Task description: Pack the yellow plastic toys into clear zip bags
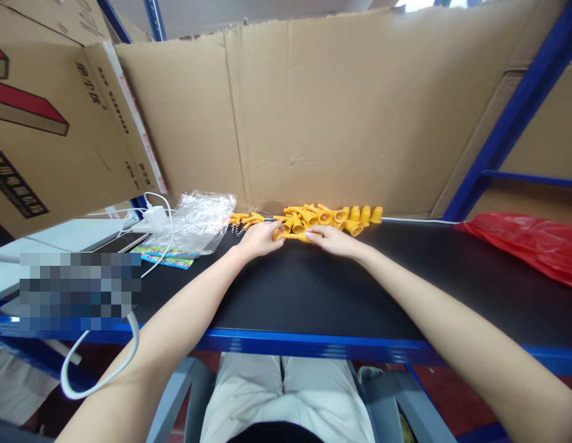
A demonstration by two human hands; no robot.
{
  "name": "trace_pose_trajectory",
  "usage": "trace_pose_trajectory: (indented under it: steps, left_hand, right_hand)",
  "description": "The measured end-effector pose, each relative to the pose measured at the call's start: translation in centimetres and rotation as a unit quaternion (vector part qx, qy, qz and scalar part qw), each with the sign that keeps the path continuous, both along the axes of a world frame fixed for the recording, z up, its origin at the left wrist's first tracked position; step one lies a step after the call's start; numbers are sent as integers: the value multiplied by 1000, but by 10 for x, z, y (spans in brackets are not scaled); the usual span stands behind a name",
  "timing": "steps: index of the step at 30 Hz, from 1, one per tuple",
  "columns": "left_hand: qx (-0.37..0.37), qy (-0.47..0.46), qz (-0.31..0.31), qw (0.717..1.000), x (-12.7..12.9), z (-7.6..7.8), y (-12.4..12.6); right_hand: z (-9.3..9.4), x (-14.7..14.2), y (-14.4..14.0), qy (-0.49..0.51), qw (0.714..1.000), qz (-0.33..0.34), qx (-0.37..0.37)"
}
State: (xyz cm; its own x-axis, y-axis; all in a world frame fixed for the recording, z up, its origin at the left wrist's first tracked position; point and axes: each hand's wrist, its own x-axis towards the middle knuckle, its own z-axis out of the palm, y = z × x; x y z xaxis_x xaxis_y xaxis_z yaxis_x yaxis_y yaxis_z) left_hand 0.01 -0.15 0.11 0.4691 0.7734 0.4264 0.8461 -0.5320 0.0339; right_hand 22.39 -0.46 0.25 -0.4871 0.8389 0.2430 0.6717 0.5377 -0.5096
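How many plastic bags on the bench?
2. A clear plastic bag lies left of the left hand, beside the yellow parts. A red plastic bag lies at the far right edge. More may sit out of frame.

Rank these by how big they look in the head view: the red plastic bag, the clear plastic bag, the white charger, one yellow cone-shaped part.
1. Red plastic bag, partly cut off.
2. Clear plastic bag.
3. White charger.
4. One yellow cone-shaped part, smallest.
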Motion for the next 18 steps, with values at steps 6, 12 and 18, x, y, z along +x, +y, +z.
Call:
trace_pose_trajectory:
  steps: [6,12,18]
  left_hand:
    - [-22,11,19,1000,-4,-4,6]
    - [-18,6,50,999,-6,-6,8]
    - [-13,15,53,998,-5,-6,7]
  right_hand:
    - [0,11,3,77,989,6,-126]
    - [-7,9,9,161,971,28,-174]
    - [-11,6,11,159,963,-14,-215]
